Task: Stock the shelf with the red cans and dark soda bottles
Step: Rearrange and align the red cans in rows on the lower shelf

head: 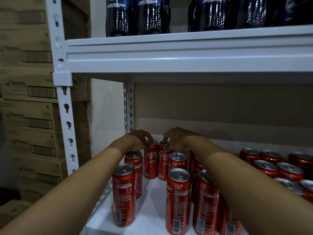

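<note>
Several tall red cans stand on the lower white shelf (152, 206). My left hand (138, 138) grips the top of one red can (150, 161) at the back of the shelf. My right hand (176, 138) grips the top of the red can (163, 162) right beside it. Both cans stand upright, touching each other, labels facing me. More red cans (124, 192) stand in front on the left and on the right (177, 199). Dark soda bottles (118, 16) line the upper shelf (186, 41).
Another group of red cans (277, 167) fills the right part of the lower shelf. The white slotted upright (65, 102) stands at left, with stacked cardboard cartons (28, 116) beyond it. A brown cardboard sheet (220, 106) backs the shelf.
</note>
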